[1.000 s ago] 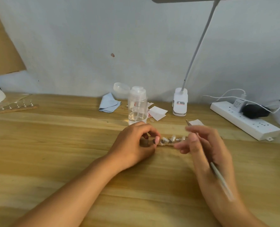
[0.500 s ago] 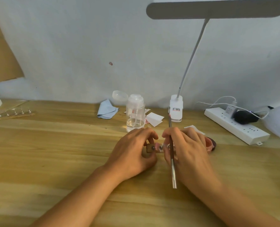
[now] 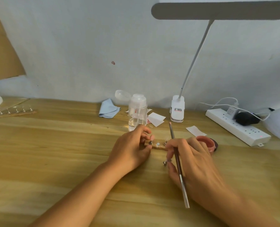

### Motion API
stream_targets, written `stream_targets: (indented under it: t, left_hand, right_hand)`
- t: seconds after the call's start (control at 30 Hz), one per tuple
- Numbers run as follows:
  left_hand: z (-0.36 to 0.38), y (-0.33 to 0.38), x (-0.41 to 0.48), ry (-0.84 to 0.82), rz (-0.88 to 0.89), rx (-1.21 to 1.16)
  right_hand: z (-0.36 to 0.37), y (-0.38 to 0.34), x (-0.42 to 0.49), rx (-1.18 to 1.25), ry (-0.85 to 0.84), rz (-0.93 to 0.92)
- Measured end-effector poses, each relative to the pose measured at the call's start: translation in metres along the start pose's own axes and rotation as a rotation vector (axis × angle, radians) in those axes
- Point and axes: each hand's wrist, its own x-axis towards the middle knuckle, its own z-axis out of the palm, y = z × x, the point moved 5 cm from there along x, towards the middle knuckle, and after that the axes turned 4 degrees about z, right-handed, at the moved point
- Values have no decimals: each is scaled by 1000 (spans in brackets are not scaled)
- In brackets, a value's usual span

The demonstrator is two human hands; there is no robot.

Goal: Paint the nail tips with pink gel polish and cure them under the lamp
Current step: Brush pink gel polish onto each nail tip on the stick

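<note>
1. The left hand [image 3: 132, 149] is resting on the desk [image 3: 54, 153]. Its fingers are curling round the left end of a small wooden strip [image 3: 157, 146] and pinching it, so the strip is not sliding.
2. The right hand [image 3: 196, 166] is gripping a thin brush [image 3: 178, 163]. The shaft is lying across the fingers, with the pink-stained bristles pointing away to the wall and the metal end pointing back to the person.
3. The thumb and one finger of this same hand seem to be pinching one nail tip [image 3: 165, 163] on its small metal stand, just in front of the strip. It is blurred, so I cannot tell its colour.
4. To do this step well, I think the left hand should be pressing the strip flat while the right hand is moving the little stand straight up or down. The wet bristles should be staying away from everything.
5. The strip is lying between both hands, near the middle of the desk. A few metal pegs [image 3: 150, 142] are standing on it, and one pale round spot is showing between them.
6. The open jar of pink gel [image 3: 205, 142] is standing just behind the right hand and is partly hidden by it.
7. A white lamp [image 3: 217, 10] is hanging over the work. I cannot tell if it is the curing one.
</note>
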Motion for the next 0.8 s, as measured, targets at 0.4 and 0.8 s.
stream_targets:
  t: [0.4,0.8]
  left_hand:
    - [-1,-5,2,-31,-136,-123]
    - [-1,-6,4,-37,-107,-168]
  right_hand:
    - [1,-1,-4,40,-60,12]
    - [7,2,-3,121,-76,14]
